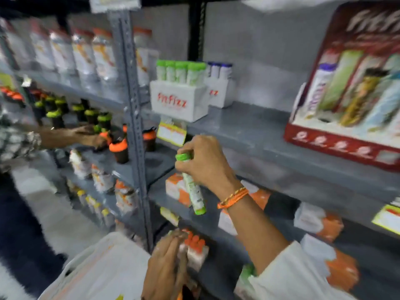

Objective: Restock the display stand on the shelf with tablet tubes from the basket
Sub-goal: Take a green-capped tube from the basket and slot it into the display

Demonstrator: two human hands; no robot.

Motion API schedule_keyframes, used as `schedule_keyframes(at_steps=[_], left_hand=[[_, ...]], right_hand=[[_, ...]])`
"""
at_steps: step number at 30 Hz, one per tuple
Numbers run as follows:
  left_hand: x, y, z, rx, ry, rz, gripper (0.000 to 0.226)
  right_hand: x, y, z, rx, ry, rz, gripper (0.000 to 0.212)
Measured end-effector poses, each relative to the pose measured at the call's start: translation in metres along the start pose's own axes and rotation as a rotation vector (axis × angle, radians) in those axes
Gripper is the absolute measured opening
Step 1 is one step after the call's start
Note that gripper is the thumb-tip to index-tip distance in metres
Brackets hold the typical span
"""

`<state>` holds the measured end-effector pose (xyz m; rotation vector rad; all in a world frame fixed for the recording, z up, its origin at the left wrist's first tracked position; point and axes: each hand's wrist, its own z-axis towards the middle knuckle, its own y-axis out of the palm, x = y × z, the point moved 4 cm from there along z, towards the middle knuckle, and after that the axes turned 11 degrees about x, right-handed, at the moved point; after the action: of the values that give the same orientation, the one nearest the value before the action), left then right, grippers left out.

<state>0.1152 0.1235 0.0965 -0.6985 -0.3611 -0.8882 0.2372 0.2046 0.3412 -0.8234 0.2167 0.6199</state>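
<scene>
Right hand [203, 161] has its grip clamped on a green-capped tablet tube [193, 188], held tilted below the shelf [249, 135] carrying the white display stand [177, 103]. Left hand [166, 265] is low by the white basket [97, 267]; whether its grip holds anything cannot be told.

grey shelf [249, 135] | white display stand [177, 103] (green-capped tubes [180, 71]) | red box [346, 105]

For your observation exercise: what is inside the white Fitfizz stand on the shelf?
The white stand holds a row of green-capped tubes, upright, tops poking out. Their lower halves are hidden by its front wall, as is any second row behind.
</scene>
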Motion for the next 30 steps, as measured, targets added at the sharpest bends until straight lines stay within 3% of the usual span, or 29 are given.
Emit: schedule_keyframes(at_steps=[8,12,19,30], left_hand=[[0.107,0.044,0.163,0.129,0.299,-0.222,0.039],[0.142,0.085,0.206,0.055,0.411,-0.229,0.042],[0.156,0.128,0.222,0.098,0.591,-0.084,0.038],[0.153,0.134,0.231,0.215,0.640,-0.039,0.037]], right_hand=[[0.034,-0.190,0.066,0.440,0.031,-0.210,0.025],[0.066,-0.249,0.084,0.491,0.087,-0.393,0.033],[0.107,-0.284,0.103,0.524,0.140,-0.577,0.024],[0.106,-0.285,0.107,0.496,0.121,-0.668,0.027]])
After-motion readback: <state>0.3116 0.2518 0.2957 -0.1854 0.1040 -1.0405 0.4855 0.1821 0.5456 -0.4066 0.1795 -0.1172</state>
